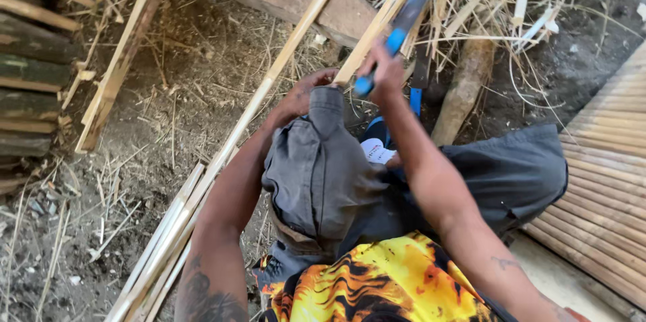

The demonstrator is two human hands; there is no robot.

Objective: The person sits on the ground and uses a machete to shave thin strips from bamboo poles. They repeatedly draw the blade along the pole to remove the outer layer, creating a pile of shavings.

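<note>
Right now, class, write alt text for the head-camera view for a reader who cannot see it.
Seen from above, a seated person's right hand grips a blue-handled tool over a long bamboo strip steadied by the left hand, above straw-littered dirt ground.

There is one small white label [377,152] with dark print. It sits on a blue thing between the person's knees, just below the raised forearm, and its edges are partly hidden.
</note>
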